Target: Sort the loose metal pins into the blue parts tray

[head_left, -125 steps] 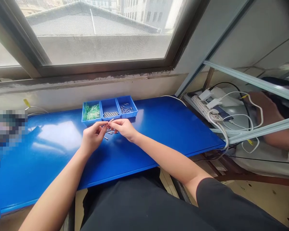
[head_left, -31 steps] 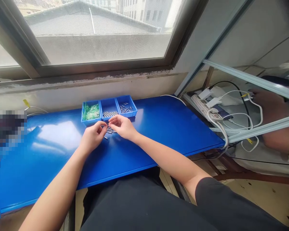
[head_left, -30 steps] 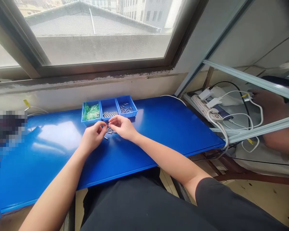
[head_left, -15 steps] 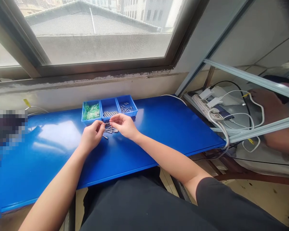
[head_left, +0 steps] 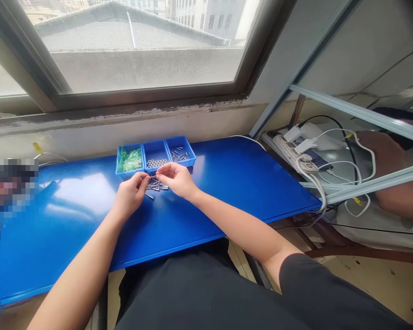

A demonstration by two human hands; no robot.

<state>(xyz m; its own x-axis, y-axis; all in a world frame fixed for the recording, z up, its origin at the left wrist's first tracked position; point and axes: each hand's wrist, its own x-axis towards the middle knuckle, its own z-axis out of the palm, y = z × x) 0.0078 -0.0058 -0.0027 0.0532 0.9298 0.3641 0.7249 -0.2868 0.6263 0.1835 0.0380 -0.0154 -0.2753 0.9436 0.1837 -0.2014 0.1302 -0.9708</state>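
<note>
My left hand [head_left: 132, 190] is closed in a pinch, with its fingertips at one end of a thin metal rod [head_left: 153, 176]. At the other end my right hand [head_left: 177, 178] also pinches, its remaining fingers curled loosely. A pile of slim metal pins [head_left: 157, 185] lies on the table right below my fingertips, partly covered by them. One pin [head_left: 149, 196] sits apart, nearer to me. Just behind my hands stands a blue three-part bin [head_left: 154, 147]. It holds green pieces [head_left: 131, 159] on the left, small metal rings [head_left: 156, 163] in the middle and several pins [head_left: 181, 155] on the right.
The blue table [head_left: 234, 183] runs along a wall under a window [head_left: 141, 68]. At the right are a metal frame [head_left: 365, 114], a power strip [head_left: 291, 151] with chargers, and white cables [head_left: 316, 181]. A blurred patch covers the far left.
My hands stay almost in the same place, still fingertip to fingertip around the thin rod. The bin and the pile of pins have not moved on the table.
</note>
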